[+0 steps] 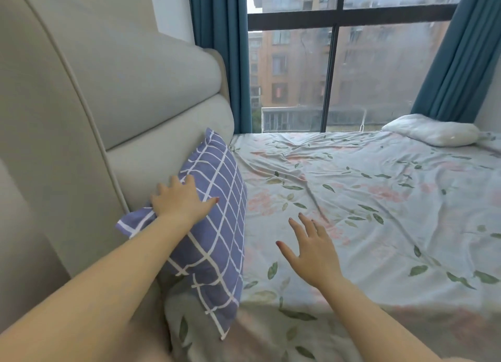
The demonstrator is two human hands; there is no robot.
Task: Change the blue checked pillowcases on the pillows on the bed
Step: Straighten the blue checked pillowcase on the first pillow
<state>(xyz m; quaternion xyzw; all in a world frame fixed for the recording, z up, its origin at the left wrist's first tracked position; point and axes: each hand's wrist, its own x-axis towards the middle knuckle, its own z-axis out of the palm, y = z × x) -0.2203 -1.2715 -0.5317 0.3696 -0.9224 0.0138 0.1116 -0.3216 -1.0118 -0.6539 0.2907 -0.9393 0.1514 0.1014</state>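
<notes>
A pillow in a blue checked pillowcase (217, 226) stands on its edge against the padded headboard (151, 96) at the left side of the bed (366, 199). My left hand (179, 199) rests on the pillow's upper edge, fingers spread over the top and thumb lying on its front face. My right hand (311, 250) hovers open above the floral sheet, just right of the pillow, fingers spread and holding nothing. A bare white pillow (433, 131) without a case lies at the far right corner of the bed.
The floral sheet is wrinkled across the mattress. A large window (333, 63) with dark frames and teal curtains (217, 50) stands behind the bed. The beige headboard runs along the left.
</notes>
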